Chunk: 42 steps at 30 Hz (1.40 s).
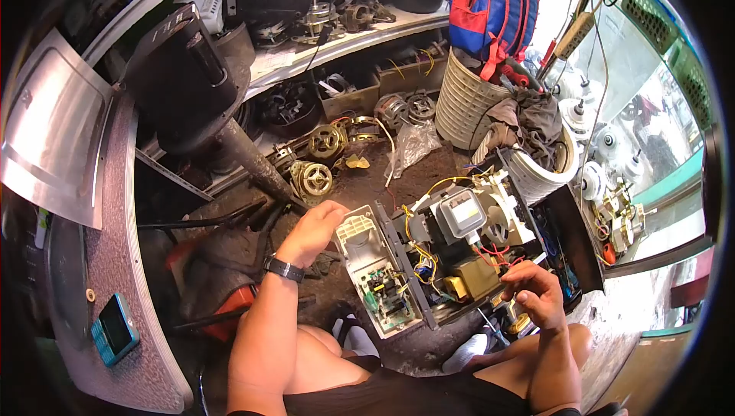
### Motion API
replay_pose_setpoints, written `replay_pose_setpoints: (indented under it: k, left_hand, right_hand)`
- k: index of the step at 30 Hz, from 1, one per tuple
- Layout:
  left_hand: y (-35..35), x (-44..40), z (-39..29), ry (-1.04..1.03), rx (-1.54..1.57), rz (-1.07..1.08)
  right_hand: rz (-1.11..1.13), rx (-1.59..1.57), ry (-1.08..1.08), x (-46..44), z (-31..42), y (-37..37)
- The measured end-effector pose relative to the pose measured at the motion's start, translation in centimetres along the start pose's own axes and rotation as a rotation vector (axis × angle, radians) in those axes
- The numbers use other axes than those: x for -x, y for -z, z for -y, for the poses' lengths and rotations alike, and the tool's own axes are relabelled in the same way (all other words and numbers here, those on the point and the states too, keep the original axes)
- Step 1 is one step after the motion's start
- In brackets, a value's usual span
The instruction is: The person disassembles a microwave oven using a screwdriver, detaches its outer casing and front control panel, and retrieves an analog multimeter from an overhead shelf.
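Note:
A light plastic control panel [356, 241] with a green circuit board [385, 293] stands along the near side of an opened appliance. My left hand [315, 232], with a watch at the wrist, has its fingers closed on the panel's upper left edge. Inside the appliance are a grey metal box-shaped part [460, 213], a brownish transformer [475, 277] and red, yellow and blue wires. My right hand [536, 293] is raised beside the transformer, near the red wires, fingers curled. Whether anything is between its fingertips is too small to tell.
Motors [315, 179] lie on the floor beyond the appliance. A ribbed bucket [467, 102] bears a red and blue backpack [494, 6]. A black stool [184, 87] stands at left, near a table [153, 316] with a teal phone [115, 329]. Shelves with parts line the back.

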State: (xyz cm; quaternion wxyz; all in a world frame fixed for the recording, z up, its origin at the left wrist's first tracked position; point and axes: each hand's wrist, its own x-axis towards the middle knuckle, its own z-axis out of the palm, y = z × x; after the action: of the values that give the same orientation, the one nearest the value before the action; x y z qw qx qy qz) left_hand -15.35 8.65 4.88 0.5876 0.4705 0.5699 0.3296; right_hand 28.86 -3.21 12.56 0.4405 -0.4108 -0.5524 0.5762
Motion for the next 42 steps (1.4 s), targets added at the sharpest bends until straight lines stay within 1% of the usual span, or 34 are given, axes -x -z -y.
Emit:
replay_pose_setpoints:
  k: [1, 2, 4, 5, 7, 9, 11, 12, 15, 16, 17, 19, 21, 22, 23, 25, 27, 28, 29, 30, 32, 33, 35, 36, 37, 38, 39, 40, 41, 42]
  left_hand:
    - [-0.2, 0.0, -0.3, 0.015, 0.071, 0.034]
    - [-0.4, -0.3, -0.1, 0.012, 0.078, 0.028]
    - [-0.6, -0.7, 0.2, -0.096, 0.076, -0.02]
    - [-0.3, -0.7, 0.2, -0.099, 0.078, -0.028]
    - [0.4, -0.8, -0.3, -0.1, 0.146, 0.011]
    - [0.8, -1.0, -0.3, -0.137, 0.143, 0.041]
    - [0.7, -0.2, -1.6, 0.072, 0.223, 0.098]
    - [0.5, -0.1, -1.8, 0.115, 0.198, 0.085]
    - [0.5, -0.3, -1.1, 0.054, 0.197, 0.09]
    - [0.6, -0.1, -1.4, 0.089, 0.202, 0.107]
    - [0.7, -0.3, -0.9, 0.065, 0.195, 0.117]
    - [0.4, 0.0, -1.2, 0.101, 0.205, 0.095]
    - [-0.1, 0.6, -2.0, 0.106, 0.211, 0.059]
    - [-0.3, 0.7, -2.1, 0.11, 0.207, 0.036]
    - [-0.3, 0.8, -2.5, 0.106, 0.186, 0.041]
    - [-0.4, 0.5, -2.3, 0.062, 0.132, 0.038]
    - [-0.7, 0.2, -2.1, -0.096, -0.077, -0.06]
    - [-0.7, 0.5, -2.7, -0.081, -0.146, -0.086]
    - [-0.8, 0.5, -2.9, -0.117, -0.186, -0.122]
    - [-0.7, 0.4, -3.0, -0.14, -0.199, -0.129]
    - [-0.5, 0.3, -3.4, -0.172, -0.257, -0.139]
    - [-0.3, -0.1, -3.1, -0.178, -0.252, -0.13]
    - [0.0, -0.5, -3.2, -0.154, -0.213, -0.13]
    - [-0.2, -0.2, -3.9, -0.112, -0.204, -0.165]
    - [-0.5, -0.1, -4.5, -0.074, -0.194, -0.19]
    - [-0.6, -0.4, -4.3, -0.064, -0.176, -0.23]
    - [-0.5, -0.7, -4.2, -0.08, -0.194, -0.221]
    - [-0.6, -0.8, -4.2, -0.082, -0.198, -0.216]
    - [-0.6, -0.9, -4.4, -0.082, -0.202, -0.221]
    - [-0.8, -0.9, -4.8, -0.058, -0.212, -0.236]
  right_hand:
    - [0.007, 0.006, 0.0, 0.1, 0.0, 0.0]
    - [0.001, 0.01, -0.01, 0.2, 0.1, -0.1]
    - [0.0, 0.025, -0.025, 0.1, 0.5, -0.3]
    - [0.008, 0.026, -0.022, 0.0, 0.5, -0.3]
    - [0.008, 0.032, -0.018, 0.0, 0.5, -0.2]
    - [0.013, 0.03, -0.01, 0.0, 0.5, -0.2]
    - [0.013, 0.015, -0.041, 0.1, 0.7, -0.3]
    - [0.009, 0.018, -0.035, 0.1, 0.5, -0.2]
    - [0.054, 0.002, -0.075, 0.4, 0.4, 0.1]
    - [0.066, 0.019, -0.099, 0.4, 0.6, 0.1]
    - [0.075, 0.036, -0.127, 0.5, 0.8, 0.1]
    - [0.094, 0.011, -0.122, 0.4, 1.0, -0.1]
    - [0.138, 0.124, -0.089, 0.6, 0.6, 0.7]
    - [0.177, 0.109, -0.102, 0.5, 1.0, 0.6]
    - [0.286, 0.178, -0.054, 0.0, 1.4, 0.8]
    - [0.463, 0.281, -0.06, -0.2, 1.9, 0.9]
    - [0.633, 0.217, -0.068, -0.3, 1.0, 0.9]
    - [0.705, 0.212, -0.077, -0.3, 0.4, 0.9]
    - [0.777, 0.206, -0.088, -0.2, -0.1, 0.7]
    - [0.754, 0.206, -0.09, -0.2, -0.5, 0.5]
    - [0.932, 0.061, -0.243, -0.1, -1.1, 0.0]
    - [0.898, 0.06, -0.244, 0.1, -1.6, -0.2]
    - [1.087, -0.015, -0.371, 0.2, -2.9, -0.5]
    - [1.093, -0.015, -0.362, 0.2, -3.6, -0.6]
    - [1.046, -0.009, -0.355, 0.2, -3.9, -0.7]
    - [1.07, -0.005, -0.321, 0.1, -4.1, -0.7]
    - [1.093, 0.001, -0.288, 0.0, -4.0, -0.7]
    - [1.101, 0.009, -0.3, -0.2, -3.9, -0.8]
    - [1.063, 0.012, -0.294, -0.3, -3.7, -0.9]
    - [1.092, 0.033, -0.294, -0.4, -3.4, -1.0]
